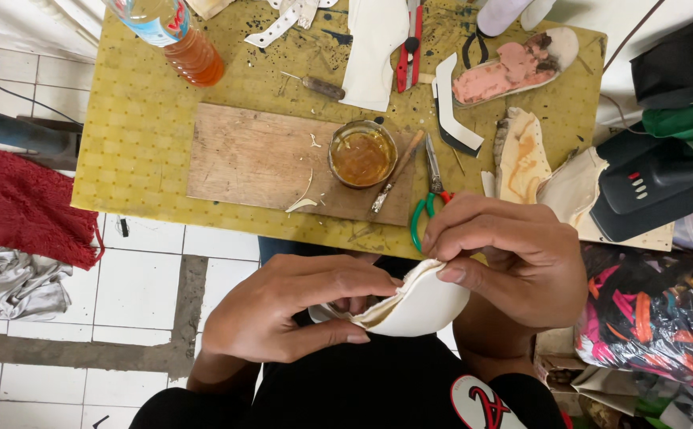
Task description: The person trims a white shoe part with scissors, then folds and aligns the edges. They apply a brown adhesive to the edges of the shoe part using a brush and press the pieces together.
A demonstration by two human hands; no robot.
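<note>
Both hands close on a curved cream-white piece of leather-like shoe upper (418, 306) held above the lap. The left hand (291, 310) cups it from below, thumb (327, 335) under the lower edge and fingers curled over the top. The right hand (513, 254) pinches the upper rim between thumb (462, 272) and bent fingers. Just beyond the right fingertips, green-handled pliers (426, 210) lie on the yellow pegboard table (124, 159), beside a round tin of amber glue (362, 153) and a worn brush (398, 171) on a wooden board (251, 155).
</note>
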